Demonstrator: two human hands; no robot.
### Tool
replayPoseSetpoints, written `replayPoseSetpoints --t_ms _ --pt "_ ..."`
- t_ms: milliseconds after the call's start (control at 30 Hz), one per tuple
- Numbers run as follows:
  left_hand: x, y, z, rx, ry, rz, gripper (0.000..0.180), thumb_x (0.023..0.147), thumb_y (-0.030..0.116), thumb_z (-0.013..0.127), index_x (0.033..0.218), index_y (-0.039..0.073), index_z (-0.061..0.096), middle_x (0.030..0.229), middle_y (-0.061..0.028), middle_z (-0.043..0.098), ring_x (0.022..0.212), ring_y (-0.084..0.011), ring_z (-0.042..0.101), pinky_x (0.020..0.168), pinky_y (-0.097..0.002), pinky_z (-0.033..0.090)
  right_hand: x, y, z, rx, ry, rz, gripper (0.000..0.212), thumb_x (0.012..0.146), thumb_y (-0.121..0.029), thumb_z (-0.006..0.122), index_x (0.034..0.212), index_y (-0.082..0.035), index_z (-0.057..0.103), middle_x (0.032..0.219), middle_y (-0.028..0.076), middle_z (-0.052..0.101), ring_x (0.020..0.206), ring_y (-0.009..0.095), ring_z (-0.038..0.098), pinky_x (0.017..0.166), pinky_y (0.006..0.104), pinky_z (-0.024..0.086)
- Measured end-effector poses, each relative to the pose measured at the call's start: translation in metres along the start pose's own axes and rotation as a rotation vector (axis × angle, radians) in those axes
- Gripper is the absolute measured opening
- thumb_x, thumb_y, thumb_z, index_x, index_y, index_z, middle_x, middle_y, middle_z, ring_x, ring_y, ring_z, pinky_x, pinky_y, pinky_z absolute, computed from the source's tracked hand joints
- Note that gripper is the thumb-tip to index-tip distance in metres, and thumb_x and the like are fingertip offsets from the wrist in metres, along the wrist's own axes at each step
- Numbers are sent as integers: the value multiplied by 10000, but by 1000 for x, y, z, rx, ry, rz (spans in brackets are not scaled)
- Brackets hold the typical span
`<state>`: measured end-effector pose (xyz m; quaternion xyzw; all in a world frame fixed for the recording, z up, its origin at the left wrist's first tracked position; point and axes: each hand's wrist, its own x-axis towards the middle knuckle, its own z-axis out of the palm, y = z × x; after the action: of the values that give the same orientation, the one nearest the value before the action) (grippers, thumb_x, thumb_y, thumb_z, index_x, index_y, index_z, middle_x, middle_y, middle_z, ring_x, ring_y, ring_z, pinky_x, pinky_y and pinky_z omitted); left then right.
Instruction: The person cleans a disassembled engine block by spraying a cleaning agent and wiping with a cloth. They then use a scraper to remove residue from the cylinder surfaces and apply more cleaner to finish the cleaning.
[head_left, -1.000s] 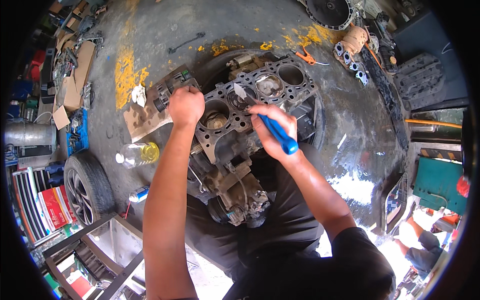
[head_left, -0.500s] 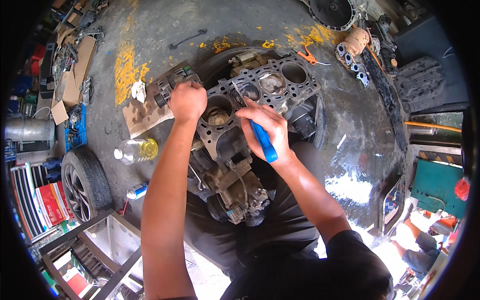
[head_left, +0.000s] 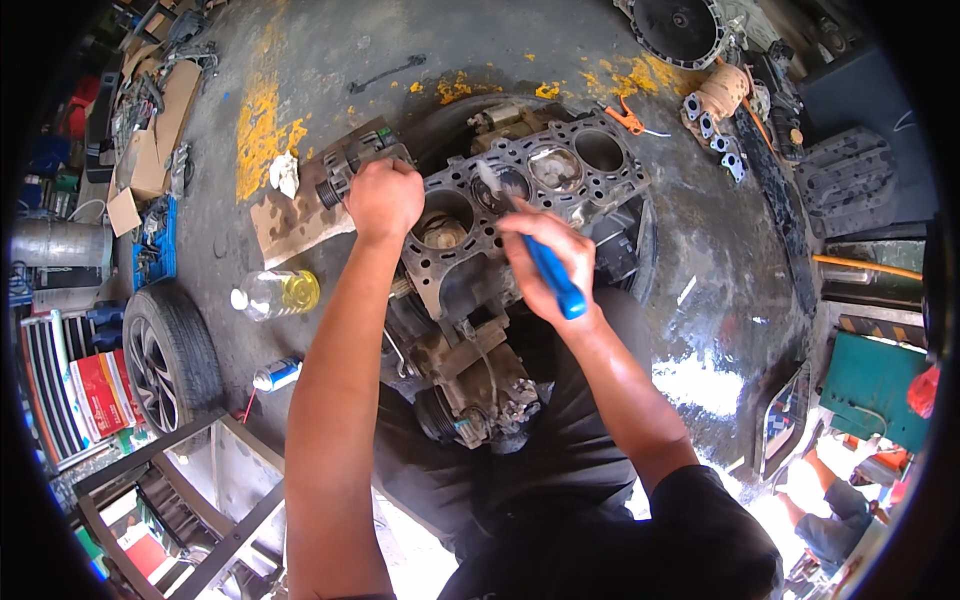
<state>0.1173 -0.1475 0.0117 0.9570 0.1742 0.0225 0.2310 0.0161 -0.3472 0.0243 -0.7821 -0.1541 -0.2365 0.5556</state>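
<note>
An engine block (head_left: 432,285) lies tilted in front of me, its flat top face showing several round cylinder bores. My right hand (head_left: 580,250) is closed around a blue-handled tool (head_left: 555,278). The tool's pale, narrow front end is smeared by motion over the second bore from the left, so its exact kind cannot be told. My left hand (head_left: 385,200) is a fist at the block's far-left edge; whatever lies inside it is hidden. Just beyond that fist sits a metal engine part with a ribbed pulley (head_left: 330,193), resting on stained cardboard (head_left: 290,228).
Left of the block are a bottle of yellow liquid (head_left: 275,295), a spray can (head_left: 277,375) and a wheel (head_left: 180,350). An orange-handled air gun (head_left: 628,118) lies beyond the block. Manifold parts (head_left: 722,95) stand far right. Another person (head_left: 835,510) is at lower right.
My right hand has shifted slightly right and nearer to me with the tool, whose front end now blurs. My left fist stays at the block's edge. The whole view has shifted a little.
</note>
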Motion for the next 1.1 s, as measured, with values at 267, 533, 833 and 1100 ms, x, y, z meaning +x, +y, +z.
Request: replayPoseSetpoints --t_ms 267,533,833,1100 --pt "1 -3 0 -10 -20 -32 326 898 248 512 947 51 767 1088 -187 718 1065 -383 655 941 -505 478 4 -4 -4 12 -131 -11 246 780 109 685 964 -52 706 926 139 740 1015 309 730 880 370 568" --pt "2 -3 2 13 -6 -12 349 903 262 495 957 38 757 1111 -201 709 1071 -400 652 952 -495 486 -3 -3 4 -63 -61 -32 237 768 91 699 937 -76 695 961 186 738 864 336 730 780 360 572" --pt "1 1 3 -5 13 4 350 899 253 489 933 31 758 1047 -222 716 1020 -424 665 936 -507 502 -5 -3 5 -66 -34 -90 241 763 93 702 941 -68 700 910 159 733 920 361 730 791 356 563" --pt "-1 -2 3 15 4 -2 349 895 251 491 934 31 759 1049 -223 717 1023 -417 668 933 -503 504 -6 4 4 23 -26 -115 221 757 98 715 909 -63 706 846 124 723 803 272 735 788 342 565"
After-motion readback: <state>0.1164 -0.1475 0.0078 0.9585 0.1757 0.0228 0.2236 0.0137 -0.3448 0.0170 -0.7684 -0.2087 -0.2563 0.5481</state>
